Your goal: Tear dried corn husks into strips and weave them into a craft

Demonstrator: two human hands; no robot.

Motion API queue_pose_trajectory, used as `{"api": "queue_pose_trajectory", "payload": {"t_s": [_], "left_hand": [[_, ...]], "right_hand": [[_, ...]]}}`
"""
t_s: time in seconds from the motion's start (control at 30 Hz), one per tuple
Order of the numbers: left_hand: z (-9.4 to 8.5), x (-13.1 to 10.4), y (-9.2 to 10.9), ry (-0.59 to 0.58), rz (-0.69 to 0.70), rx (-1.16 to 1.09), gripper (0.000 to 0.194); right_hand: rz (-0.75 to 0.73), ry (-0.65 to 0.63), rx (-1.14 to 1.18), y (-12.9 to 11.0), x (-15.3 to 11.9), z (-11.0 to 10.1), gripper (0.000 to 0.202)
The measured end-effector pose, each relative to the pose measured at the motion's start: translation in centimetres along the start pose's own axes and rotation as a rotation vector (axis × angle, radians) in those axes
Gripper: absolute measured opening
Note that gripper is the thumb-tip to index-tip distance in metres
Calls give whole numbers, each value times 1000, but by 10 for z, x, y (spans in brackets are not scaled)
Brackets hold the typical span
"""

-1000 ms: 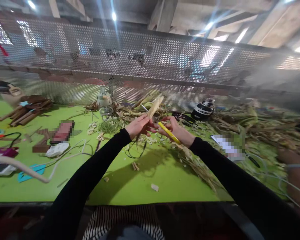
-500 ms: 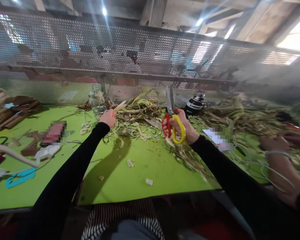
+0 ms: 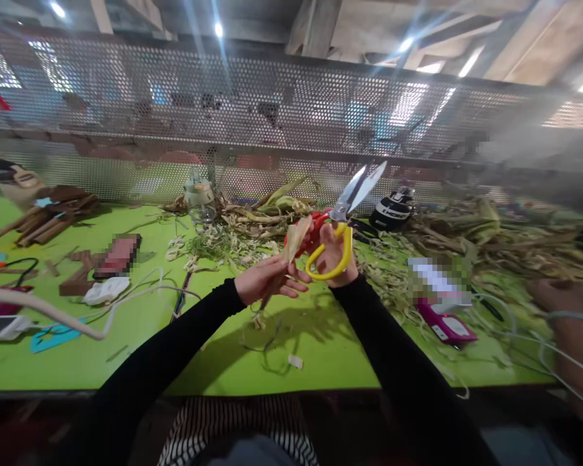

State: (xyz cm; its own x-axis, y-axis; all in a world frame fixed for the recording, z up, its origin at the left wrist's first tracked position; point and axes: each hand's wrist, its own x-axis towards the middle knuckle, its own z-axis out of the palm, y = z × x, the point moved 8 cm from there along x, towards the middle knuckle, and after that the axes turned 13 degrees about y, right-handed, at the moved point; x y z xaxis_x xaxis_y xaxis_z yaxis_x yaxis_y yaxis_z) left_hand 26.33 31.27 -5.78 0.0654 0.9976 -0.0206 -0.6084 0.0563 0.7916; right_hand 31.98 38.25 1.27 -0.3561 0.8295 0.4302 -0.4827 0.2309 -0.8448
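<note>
Perforated metal screen [image 3: 175, 116], its sheet pierced by close rows of round holes, stands behind a smooth, bright green table [image 3: 330, 375]. At centre, above the table, the left hand [image 3: 267, 275] grips a dry leaf strip [image 3: 297, 239], pale, flat and papery, which rises obliquely from the grasp; some of the fingers extend loosely toward the other hand. The right hand [image 3: 330, 255] is closed around the handles of the scissors [image 3: 341, 212], one loop red, one yellow; the exact seating of each finger cannot be told. The shiny, tapering steel blades stand apart and point away from the wearer, clear of the strip. Beyond the hands lies a tangled heap of dry leaves [image 3: 257, 220], fibrous and ribbon-like, fronted by curled shavings [image 3: 233, 243]. Left, rear: a bottle [image 3: 200, 194], its lower part transparent. Far left: brown, tube-shaped rolls [image 3: 43, 223].
</note>
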Motion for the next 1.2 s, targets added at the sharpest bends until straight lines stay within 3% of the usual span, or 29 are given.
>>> {"api": "queue_pose_trajectory", "payload": {"t_s": [0.07,0.13,0.23,0.33,0.5,0.7,0.97,1.2], "left_hand": [[-14,-4,6,81,48,49,22],[-39,-7,10,242,74,130,22],[-83,-13,10,527,36,309,21],[-107,-17,12,651,41,366,15],[-103,-20,20,681,126,271,13],[-92,-21,26,643,237,249,16],[-94,-21,26,581,210,72,17],[-92,-25,28,632,249,271,22]], "right_hand": [[-48,84,-7,-5,2,-10,46],[-96,140,-121,-11,4,-23,50],[-185,119,-516,-17,3,-36,64],[-214,80,-943,-10,-2,-47,66],[-47,-51,-1236,23,-18,-52,59],[54,-319,-1187,43,-41,-34,59],[99,-303,-1250,42,-44,-30,57],[46,-328,-1294,38,-38,-26,59]]}}
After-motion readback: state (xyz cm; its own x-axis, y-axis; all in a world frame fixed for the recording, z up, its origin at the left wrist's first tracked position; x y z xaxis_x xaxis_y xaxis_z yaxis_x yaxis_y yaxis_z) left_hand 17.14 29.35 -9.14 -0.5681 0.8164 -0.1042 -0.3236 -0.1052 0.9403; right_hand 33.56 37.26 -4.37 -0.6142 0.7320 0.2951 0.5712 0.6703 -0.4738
